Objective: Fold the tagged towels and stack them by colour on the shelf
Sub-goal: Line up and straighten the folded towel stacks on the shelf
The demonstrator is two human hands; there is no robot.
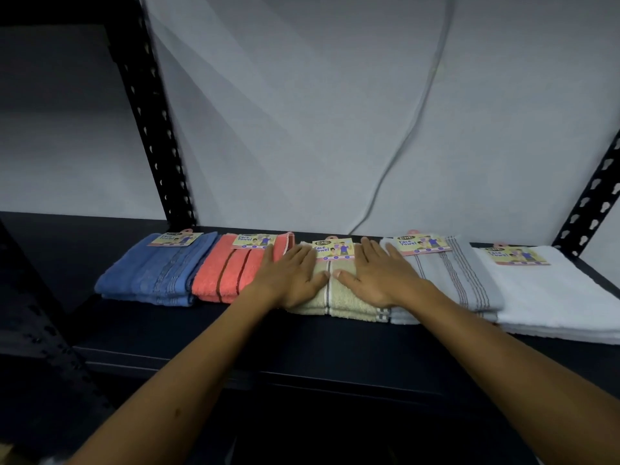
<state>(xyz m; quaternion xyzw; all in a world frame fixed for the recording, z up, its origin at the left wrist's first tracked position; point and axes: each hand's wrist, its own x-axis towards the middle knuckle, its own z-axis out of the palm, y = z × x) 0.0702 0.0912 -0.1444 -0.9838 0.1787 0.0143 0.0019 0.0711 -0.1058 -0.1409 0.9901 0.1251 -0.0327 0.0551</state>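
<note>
A view from the person's head looks down at a dark shelf in a black metal rack. Five piles of folded face towels lie side by side in a row along the shelf, each topped with a printed card tag at its far edge.

From left to right: a blue pile, a coral pile with dark stripes, a beige pile with a grey-and-white stripe, a grey pile with thin dark lines, and a white pile. Neighbouring piles touch or nearly touch — the grey one overlaps the edge of the white one.

Both bare forearms reach in from the bottom of the view to the middle of the row. The left hand lies flat, palm down, on the left part of the beige pile, its fingers straight and spread, with the outer fingers reaching over the coral pile's edge. The right hand lies flat on the right part of the beige pile, fingers straight, the outer ones touching the grey pile. Neither grip is closed on anything — the fingers are apart and pressing down. The two thumbs point toward each other, close together, beside the beige stripe.

Behind the shelf is a pale wall with a thin cable hanging down it. A slotted black upright stands at the left, and another at the right.
</note>
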